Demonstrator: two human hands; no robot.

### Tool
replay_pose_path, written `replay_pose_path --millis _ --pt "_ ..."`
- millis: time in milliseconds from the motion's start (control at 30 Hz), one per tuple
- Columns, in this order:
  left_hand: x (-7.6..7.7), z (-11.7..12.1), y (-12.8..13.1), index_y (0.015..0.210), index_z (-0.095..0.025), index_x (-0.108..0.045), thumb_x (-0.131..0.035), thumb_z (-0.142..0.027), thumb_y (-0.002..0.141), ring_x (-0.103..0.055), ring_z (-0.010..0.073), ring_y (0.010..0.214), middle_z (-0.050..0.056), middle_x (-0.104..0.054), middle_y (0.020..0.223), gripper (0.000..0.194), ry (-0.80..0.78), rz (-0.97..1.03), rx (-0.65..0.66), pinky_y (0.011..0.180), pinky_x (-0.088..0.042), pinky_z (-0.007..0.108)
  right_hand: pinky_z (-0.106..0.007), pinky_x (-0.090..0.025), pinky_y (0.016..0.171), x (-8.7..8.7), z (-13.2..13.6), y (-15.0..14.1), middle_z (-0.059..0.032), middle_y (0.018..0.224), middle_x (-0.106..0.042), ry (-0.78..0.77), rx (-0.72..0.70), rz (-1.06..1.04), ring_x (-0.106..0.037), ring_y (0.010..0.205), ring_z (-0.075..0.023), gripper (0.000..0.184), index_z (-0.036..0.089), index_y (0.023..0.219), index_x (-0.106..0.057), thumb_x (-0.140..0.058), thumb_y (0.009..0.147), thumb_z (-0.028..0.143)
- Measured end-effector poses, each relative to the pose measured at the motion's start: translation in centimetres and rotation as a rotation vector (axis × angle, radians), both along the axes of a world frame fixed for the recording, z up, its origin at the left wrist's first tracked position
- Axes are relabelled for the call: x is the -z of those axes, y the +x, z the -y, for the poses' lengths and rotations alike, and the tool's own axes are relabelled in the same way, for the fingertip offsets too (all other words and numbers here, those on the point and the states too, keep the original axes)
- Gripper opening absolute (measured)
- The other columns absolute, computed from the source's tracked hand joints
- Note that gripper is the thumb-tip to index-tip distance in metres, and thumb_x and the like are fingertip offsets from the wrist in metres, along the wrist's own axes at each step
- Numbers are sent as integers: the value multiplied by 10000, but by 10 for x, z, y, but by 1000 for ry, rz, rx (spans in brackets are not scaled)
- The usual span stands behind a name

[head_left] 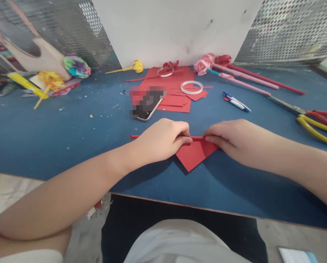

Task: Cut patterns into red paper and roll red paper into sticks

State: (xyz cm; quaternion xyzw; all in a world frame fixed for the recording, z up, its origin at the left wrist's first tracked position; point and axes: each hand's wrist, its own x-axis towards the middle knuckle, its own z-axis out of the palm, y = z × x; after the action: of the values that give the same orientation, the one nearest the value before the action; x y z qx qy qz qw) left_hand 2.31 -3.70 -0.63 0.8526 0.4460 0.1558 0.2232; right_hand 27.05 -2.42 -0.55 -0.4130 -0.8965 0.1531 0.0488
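Note:
A red sheet of paper (pixel 192 155) lies on the blue tabletop, its far side rolled into a thin tube and its unrolled corner pointing at me. My left hand (pixel 164 140) pinches the tube near its middle, thumb on the near side and fingers over the top. Just to the right, my right hand (pixel 231 137) grips the same roll in a like pinch. A short length of red tube shows between the hands, and its left end sticks out beyond my left hand. The right end is hidden under my right hand.
Behind my hands lie a phone (pixel 149 106), red paper sheets (pixel 177 107), a white tape roll (pixel 191 87) and a pen (pixel 236 101). Scissors (pixel 303 111) rest at right. Paper flowers (pixel 204 64) and a bag (pixel 46 54) stand along the back; the table's front edge (pixel 179 206) is near me.

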Motion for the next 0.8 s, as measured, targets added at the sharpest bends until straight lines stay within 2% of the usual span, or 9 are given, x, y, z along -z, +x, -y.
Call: replay_pose_path --millis 100,333,600,800 --pt "0 1 -1 905 -194 -711 -640 -290 1014 -689 164 786 1 -785 875 162 1 10 -1 710 -426 310 -324 -464 632 1 2 0 -36 793 -730 37 35 -50 -655 686 -219 322 241 931 -725 -422 1016 311" --pt "0 1 1 935 -201 -710 -630 -297 1024 -687 158 783 -8 -789 878 153 -17 30 -15 721 -435 307 -303 -462 649 5 5 1 -20 835 -751 144 55 -132 -661 731 -203 241 237 931 -744 -511 984 272" --pt "0 2 1 883 -192 -694 -624 -262 1017 -672 172 759 12 -770 844 167 26 -7 13 694 -413 313 -339 -484 642 -1 -1 1 -61 840 -762 13 -1 -10 -679 719 -234 334 229 974 -748 -421 1014 284" --pt "-1 3 1 935 -201 -694 -612 -278 1029 -692 175 784 12 -782 862 147 -18 23 9 705 -430 308 -319 -458 635 1 2 1 -37 800 -734 100 -4 -117 -663 700 -218 233 239 900 -717 -500 983 257"
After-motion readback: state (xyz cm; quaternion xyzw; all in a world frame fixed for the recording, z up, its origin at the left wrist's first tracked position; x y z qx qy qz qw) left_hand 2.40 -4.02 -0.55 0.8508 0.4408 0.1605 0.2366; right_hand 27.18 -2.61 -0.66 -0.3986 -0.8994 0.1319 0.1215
